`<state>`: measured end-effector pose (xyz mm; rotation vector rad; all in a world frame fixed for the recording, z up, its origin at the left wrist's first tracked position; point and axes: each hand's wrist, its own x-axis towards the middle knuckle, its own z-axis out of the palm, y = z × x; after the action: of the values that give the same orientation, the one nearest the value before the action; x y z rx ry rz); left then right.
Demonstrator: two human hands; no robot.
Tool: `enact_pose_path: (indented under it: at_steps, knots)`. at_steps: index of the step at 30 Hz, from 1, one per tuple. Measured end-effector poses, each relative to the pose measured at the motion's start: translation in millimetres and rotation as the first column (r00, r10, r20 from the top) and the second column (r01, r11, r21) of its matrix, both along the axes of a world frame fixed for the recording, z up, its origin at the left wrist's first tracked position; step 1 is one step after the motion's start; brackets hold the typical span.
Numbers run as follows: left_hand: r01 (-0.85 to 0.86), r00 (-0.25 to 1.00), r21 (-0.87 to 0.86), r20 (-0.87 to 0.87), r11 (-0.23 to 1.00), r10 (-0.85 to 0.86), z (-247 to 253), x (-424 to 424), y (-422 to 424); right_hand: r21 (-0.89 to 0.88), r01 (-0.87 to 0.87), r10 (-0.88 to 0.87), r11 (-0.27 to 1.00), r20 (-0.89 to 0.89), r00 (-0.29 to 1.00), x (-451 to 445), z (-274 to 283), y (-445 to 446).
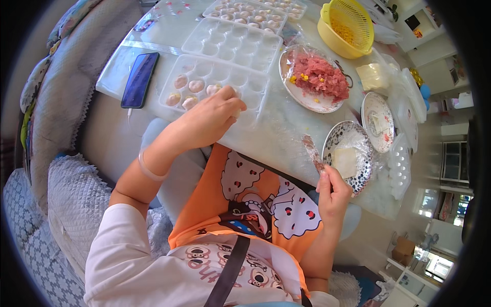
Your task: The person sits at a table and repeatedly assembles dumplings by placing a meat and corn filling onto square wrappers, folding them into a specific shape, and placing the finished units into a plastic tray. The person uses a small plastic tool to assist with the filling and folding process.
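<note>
My left hand (215, 117) reaches over the near plastic dumpling tray (249, 82), its fingers bent around a pale dumpling (238, 113) that they mostly hide. Several small filled dumplings (196, 86) sit in the tray's round cups to the left of that hand. In my right hand (334, 192) is a flat filling spatula (312, 151), its blade smeared with meat and pointing away from me. Just beyond this hand stands a dark-patterned plate (329, 140) bearing white flour and a stack of square dough wrappers (344, 162).
An oval plate (285, 82) of minced meat (318, 73) with corn kernels lies ahead, below a yellow colander (325, 36) of corn. A second plate (385, 142) is at right. An unfilled tray (230, 38), filled trays (245, 15) and a phone (140, 80) share the table (280, 134).
</note>
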<state>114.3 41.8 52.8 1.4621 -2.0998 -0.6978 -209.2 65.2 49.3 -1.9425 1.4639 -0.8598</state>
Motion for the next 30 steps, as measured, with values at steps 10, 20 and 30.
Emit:
enact_pose_path:
  at_steps: [10,20,30]
  knots:
    - [-0.249,0.965,-0.124,0.056,0.960,0.258,-23.2,-3.1,5.9,-0.005,0.100,-0.100,0.995,0.030,0.995,-24.3,2.6,8.1]
    - [-0.253,0.929,-0.263,0.203,0.931,0.310,-33.1,-0.2,-2.4,-0.057,0.282,-0.280,0.958,0.029,0.959,-70.9,-6.3,14.9]
    - [-0.206,0.979,-0.188,-0.035,0.960,0.203,7.3,-36.3,16.0,-0.159,0.170,-0.215,0.973,-0.334,0.918,-54.4,-29.8,-45.6]
